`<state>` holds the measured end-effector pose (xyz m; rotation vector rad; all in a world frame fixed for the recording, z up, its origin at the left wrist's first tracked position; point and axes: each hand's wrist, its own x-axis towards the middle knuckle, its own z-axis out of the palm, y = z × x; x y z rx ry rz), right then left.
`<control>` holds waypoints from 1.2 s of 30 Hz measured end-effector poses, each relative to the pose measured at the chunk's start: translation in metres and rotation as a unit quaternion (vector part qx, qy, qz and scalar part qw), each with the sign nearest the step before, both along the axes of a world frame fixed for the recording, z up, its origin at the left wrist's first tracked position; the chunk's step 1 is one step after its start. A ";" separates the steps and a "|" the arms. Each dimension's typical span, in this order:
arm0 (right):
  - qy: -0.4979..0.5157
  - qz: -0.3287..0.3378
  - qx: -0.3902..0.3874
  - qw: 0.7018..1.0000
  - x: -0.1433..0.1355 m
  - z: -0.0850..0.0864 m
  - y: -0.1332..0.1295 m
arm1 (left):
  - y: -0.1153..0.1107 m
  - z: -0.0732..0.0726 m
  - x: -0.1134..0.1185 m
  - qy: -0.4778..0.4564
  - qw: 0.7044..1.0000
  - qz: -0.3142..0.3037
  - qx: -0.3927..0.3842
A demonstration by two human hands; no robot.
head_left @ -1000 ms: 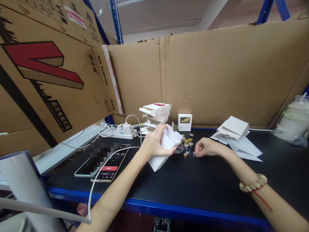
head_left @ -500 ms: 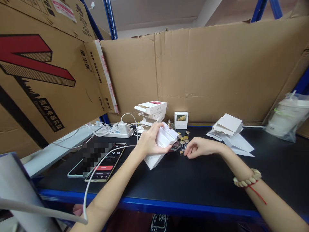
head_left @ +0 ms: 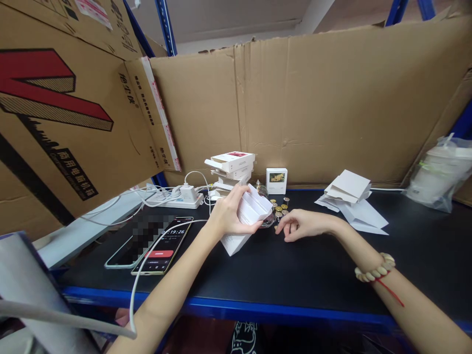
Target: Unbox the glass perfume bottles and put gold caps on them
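Note:
An open white box (head_left: pixel 254 206) is tilted in my left hand (head_left: pixel 230 212), whose thumb and fingers grip its sides. Another white box (head_left: pixel 235 243) lies under it on the black table. My right hand (head_left: pixel 298 225) has its fingers curled down at the near edge of a cluster of small gold and silver metal pieces (head_left: pixel 279 208); what its fingertips hold, if anything, is hidden. Behind the pieces a small white box with a picture (head_left: pixel 276 181) stands upright. A stack of white boxes (head_left: pixel 233 164) rises behind my left hand.
Two phones (head_left: pixel 162 248) lie at the left with a white cable across them, near a power strip (head_left: pixel 182 196). Folded white papers (head_left: pixel 348 189) lie at the right, and a bagged cup (head_left: pixel 438 172) stands at the far right. Cardboard walls (head_left: pixel 313 108) enclose the back.
My right hand has shifted slightly left, its fingertips now covering the nearest metal pieces. My left hand still holds the white box. The view has moved a little.

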<state>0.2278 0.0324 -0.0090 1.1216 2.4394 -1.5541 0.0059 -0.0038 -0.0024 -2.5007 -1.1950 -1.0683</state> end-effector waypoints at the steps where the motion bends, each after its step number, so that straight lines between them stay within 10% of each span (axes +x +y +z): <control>1: 0.026 -0.011 0.014 0.999 -0.001 0.001 0.000 | 0.000 0.000 0.000 -0.001 1.000 -0.013 0.008; 7: 0.272 -0.222 0.228 0.908 -0.014 0.013 -0.011 | -0.006 0.004 0.011 0.038 0.999 -0.003 -0.033; 12: 0.290 -0.172 0.426 0.839 -0.018 0.010 -0.020 | -0.009 0.001 0.022 0.043 0.998 -0.012 -0.035; 19: 0.216 -0.032 0.429 0.877 -0.022 -0.012 -0.013 | -0.010 -0.007 0.032 0.056 0.995 -0.072 -0.039; 36: 0.242 -0.132 0.424 0.863 -0.038 -0.033 -0.021 | -0.007 -0.014 0.027 0.083 0.992 -0.094 0.007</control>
